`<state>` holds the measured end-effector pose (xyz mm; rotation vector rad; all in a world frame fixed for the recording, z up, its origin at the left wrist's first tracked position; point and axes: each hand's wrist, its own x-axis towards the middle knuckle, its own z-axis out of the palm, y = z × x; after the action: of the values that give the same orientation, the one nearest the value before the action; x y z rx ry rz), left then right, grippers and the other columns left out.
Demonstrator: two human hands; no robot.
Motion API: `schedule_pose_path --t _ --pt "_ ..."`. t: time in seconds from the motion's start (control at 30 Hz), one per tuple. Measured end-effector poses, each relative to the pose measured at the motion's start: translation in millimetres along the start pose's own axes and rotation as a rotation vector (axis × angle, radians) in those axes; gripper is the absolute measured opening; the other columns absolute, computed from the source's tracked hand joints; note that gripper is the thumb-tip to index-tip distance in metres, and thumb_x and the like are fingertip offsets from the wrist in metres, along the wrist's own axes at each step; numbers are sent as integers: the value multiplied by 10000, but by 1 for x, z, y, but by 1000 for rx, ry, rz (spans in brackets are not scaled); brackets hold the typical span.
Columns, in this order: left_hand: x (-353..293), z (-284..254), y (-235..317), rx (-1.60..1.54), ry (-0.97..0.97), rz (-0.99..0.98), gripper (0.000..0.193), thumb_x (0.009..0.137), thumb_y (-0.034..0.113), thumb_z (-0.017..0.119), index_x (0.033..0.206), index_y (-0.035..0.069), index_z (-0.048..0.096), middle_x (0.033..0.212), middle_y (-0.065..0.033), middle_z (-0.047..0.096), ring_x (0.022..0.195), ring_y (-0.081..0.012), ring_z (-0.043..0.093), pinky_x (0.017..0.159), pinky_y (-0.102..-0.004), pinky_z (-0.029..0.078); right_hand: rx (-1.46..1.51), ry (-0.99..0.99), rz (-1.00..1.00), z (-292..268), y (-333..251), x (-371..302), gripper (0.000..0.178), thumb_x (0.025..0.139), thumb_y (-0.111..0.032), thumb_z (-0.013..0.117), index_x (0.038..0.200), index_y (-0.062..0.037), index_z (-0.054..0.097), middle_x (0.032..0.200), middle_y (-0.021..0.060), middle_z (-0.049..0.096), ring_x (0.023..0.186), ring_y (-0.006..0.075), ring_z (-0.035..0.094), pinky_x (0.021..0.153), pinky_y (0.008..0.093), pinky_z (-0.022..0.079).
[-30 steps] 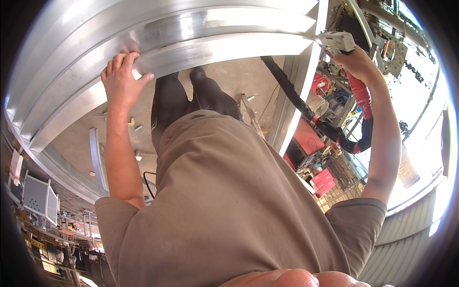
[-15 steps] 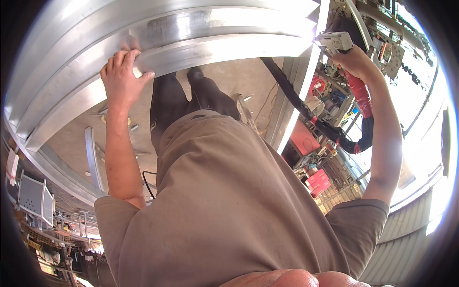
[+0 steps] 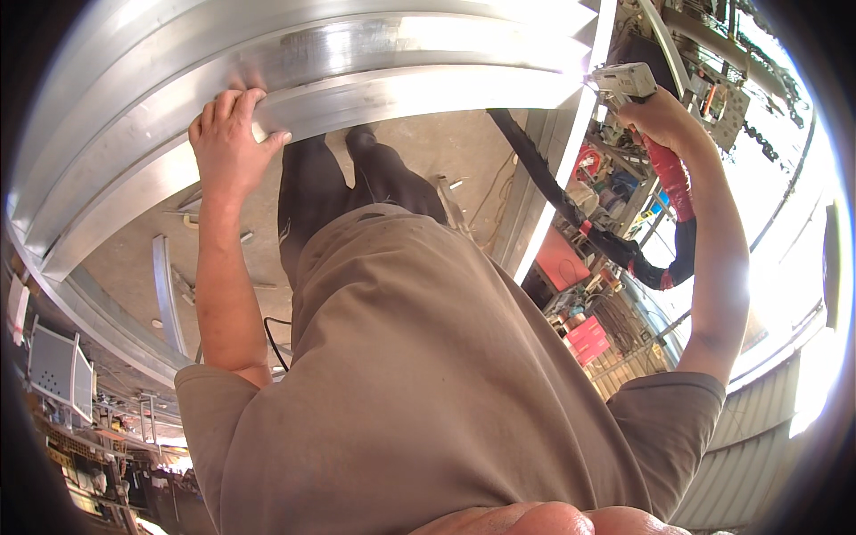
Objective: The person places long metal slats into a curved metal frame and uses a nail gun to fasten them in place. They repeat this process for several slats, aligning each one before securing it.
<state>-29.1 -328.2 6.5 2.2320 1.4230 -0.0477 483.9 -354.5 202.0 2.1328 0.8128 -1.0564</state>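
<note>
Long shiny metal slats [image 3: 383, 92] curve across the upper part of the view, meeting a bright metal upright [image 3: 581, 120] on the right. On the nearest slat lies my left hand [image 3: 230, 147], its fingertips over the upper edge and its thumb spread to the side. My right hand [image 3: 660, 116] is wrapped around the handle of a pale welding gun [image 3: 629, 82]. The gun's tip points left at the joint of slat and upright, where a small bright violet-white glow shows. From the handle hangs a thick cable [image 3: 655, 272] in black and red wrapping.
The cable loops behind the upright and down past my legs. Metal offcuts such as a narrow strip [image 3: 167, 290] lie on the concrete floor [image 3: 419, 152]. Cluttered shelving with red boxes [image 3: 587, 341] stands at the right. A grey cabinet [image 3: 61, 370] is at the far left.
The welding gun's tip has shifted very slightly left and down at the joint, its glow still showing. My left hand stays in the same place on the slat.
</note>
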Motion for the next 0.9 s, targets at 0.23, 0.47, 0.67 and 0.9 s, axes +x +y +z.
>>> schedule_pose_path --t 0.23,0.47,0.67,0.9 --pt "0 -2 1 11 -58 -21 651 724 342 898 1298 202 625 1250 6 592 1239 -244 544 1076 -469 372 131 5 3 1 3 -4 192 849 -150 694 967 2 688 733 62 655 585 159 622 573 339 515" --pt "1 -1 0 6 -30 -26 609 707 335 901 1249 224 647 1209 32 602 1228 -221 545 1086 -440 364 72 0 4 -1 -6 -10 209 865 -188 708 963 -5 682 739 51 658 581 154 632 563 333 512" --pt "2 -4 1 13 -82 -26 657 743 345 891 1318 194 613 1263 -10 587 1255 -253 538 1078 -481 374 128 71 59 -9 6 -35 258 877 -235 711 994 -6 692 795 57 677 619 145 644 579 315 521" --pt "2 -8 5 42 -108 -35 666 745 341 889 1328 192 604 1284 -25 584 1274 -264 529 1077 -487 378 527 207 200 0 125 -73 289 878 -253 723 1070 -38 754 830 49 697 673 162 663 599 309 506"
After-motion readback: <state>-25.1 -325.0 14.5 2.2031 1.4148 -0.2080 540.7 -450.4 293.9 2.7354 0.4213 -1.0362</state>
